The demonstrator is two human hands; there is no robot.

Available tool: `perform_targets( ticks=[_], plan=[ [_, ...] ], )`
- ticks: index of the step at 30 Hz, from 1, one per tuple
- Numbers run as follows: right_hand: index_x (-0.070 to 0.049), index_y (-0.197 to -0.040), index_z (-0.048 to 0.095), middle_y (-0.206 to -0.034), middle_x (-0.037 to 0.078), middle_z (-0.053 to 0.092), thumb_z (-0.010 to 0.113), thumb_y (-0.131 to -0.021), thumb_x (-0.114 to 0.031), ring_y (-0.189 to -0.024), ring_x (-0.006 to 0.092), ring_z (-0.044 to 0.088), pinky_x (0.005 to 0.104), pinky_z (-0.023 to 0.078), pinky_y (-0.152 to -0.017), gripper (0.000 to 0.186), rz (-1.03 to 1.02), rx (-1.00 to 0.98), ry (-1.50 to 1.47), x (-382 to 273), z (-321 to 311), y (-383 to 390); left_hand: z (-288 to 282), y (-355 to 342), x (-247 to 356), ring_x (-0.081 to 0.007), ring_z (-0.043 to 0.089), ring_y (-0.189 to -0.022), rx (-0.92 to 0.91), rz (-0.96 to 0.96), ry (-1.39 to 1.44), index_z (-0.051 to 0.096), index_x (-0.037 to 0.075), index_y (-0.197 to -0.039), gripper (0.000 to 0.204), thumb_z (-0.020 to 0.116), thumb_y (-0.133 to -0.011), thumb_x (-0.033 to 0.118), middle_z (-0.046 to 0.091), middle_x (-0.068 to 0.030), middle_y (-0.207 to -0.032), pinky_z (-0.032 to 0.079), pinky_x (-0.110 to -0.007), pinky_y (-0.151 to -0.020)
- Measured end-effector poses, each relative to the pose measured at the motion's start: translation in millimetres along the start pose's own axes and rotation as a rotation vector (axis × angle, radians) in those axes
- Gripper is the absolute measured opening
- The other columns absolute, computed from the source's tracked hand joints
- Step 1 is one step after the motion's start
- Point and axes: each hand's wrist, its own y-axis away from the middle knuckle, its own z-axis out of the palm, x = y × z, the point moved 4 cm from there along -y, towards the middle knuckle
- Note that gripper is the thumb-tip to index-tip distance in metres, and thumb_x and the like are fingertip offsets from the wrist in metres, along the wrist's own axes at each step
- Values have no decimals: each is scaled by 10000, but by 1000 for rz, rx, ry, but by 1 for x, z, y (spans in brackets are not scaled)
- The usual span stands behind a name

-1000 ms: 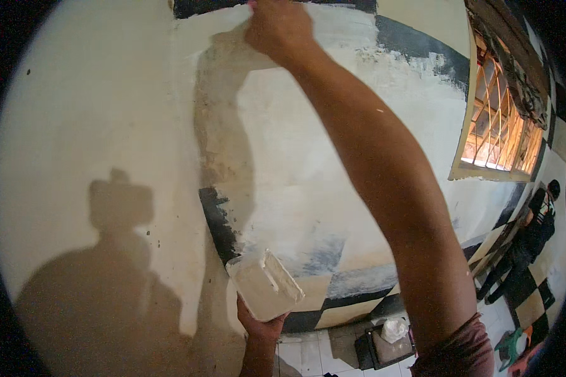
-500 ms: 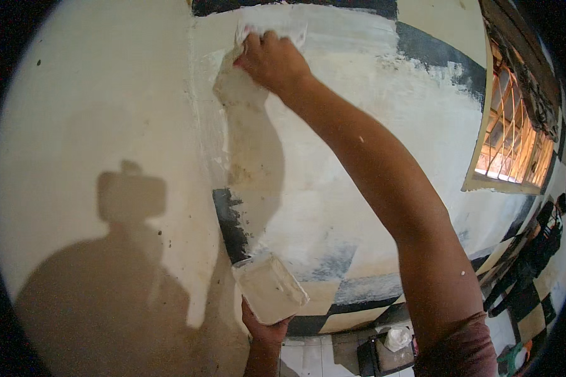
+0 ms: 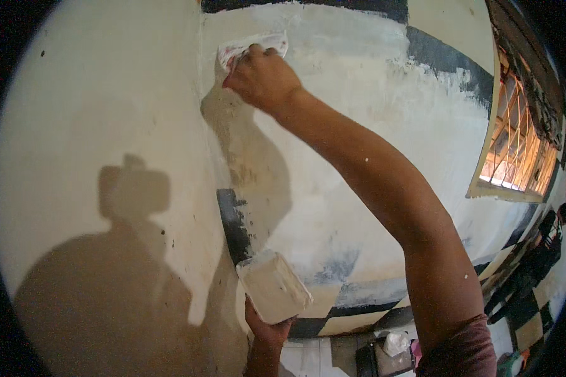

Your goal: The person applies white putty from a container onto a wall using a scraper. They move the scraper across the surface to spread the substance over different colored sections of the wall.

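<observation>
My right hand [image 3: 264,78] reaches up to the wall near the corner, fingers closed around a putty spreader [image 3: 273,44]. The spreader's wide blade is smeared white and lies against the wall; a bit of red shows under my fingers. Low in front of me, my left hand [image 3: 269,328] grips a shallow rectangular tub [image 3: 273,286] from beneath. The tub is tilted toward me and coated with pale putty. White filler covers much of the wall [image 3: 358,125] in front, over a black and cream checked pattern.
A plain cream wall [image 3: 107,94] meets the filled wall at a corner on the left. To the right is a barred window [image 3: 516,138]. Dark items [image 3: 534,264] hang below it. On the tiled floor stands a dark box [image 3: 383,361] with a white bag [image 3: 396,344] on top.
My right hand and the spreader have moved left and slightly down, closer to the corner. My left hand still holds the tub, almost unmoved.
</observation>
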Motion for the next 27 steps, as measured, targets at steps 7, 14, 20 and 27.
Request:
perform_targets(
  ticks=[7, 14, 20, 27],
  plan=[
    [-148, -1024, 712, -900, 12, 705, 586, -923, -363, -985, 246, 600, 385, 535, -700, 268, 64, 142, 84, 42, -35, -35, 0, 5, 3, -338, 626, -1127, -7, -29, -72, 445, 149, -1417, 661, 425, -938, 604, 590, -116, -1270, 598, -565, -772],
    [-200, -1029, 727, -1040, 14, 704, 587, -935, -305, -1015, 268, 623, 403, 555, -759, 198, -52, -137, 41, -7, -44, -4, -2, 1, 3, -342, 652, -1068, 24, 10, -46, 453, 151, -1408, 646, 424, -939, 595, 601, -120, -1246, 621, -524, -670],
    [-157, -1013, 730, -1024, 44, 718, 606, -923, -293, -1001, 264, 625, 416, 561, -755, 205, 84, -16, 119, 59, -37, -6, 4, 9, 5, -329, 673, -1010, 59, 3, -71, 460, 160, -1400, 634, 419, -944, 597, 607, -119, -1237, 619, -485, -598],
    [-156, -847, 755, -875, 60, 737, 592, -931, -337, -876, 257, 652, 375, 574, -644, 258, 60, 68, -37, 17, -68, 24, -10, 2, 4, -352, 641, -1067, -34, -46, 18, 461, 191, -1406, 646, 429, -930, 626, 603, -89, -1258, 589, -548, -691]
  ],
)
